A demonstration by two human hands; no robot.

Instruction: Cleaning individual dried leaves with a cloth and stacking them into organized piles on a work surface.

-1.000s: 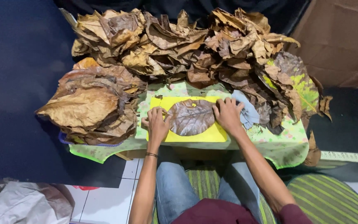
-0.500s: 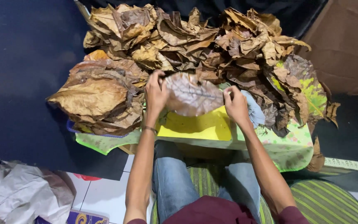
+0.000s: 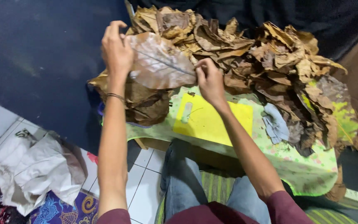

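Observation:
Both my hands hold one large dry brown leaf [image 3: 159, 62], lifted above the stack of flattened leaves [image 3: 146, 103] at the left. My left hand [image 3: 116, 49] grips its left end and my right hand [image 3: 209, 81] pinches its right edge. A yellow sheet [image 3: 214, 120] lies bare on the low green patterned board [image 3: 307, 170] below my right forearm. A big heap of crumpled dry leaves [image 3: 262, 58] lies behind and to the right.
A grey cloth [image 3: 275, 124] rests on the board's right side. Dark fabric [image 3: 34, 54] covers the floor at left and behind. Crumpled white paper [image 3: 34, 170] lies on the white tiles at lower left. My knees [image 3: 187, 186] are under the board.
The leaf lay flat on the yellow sheet under both hands. It has been lifted and carried left, over the stack of flat leaves. The yellow sheet is uncovered.

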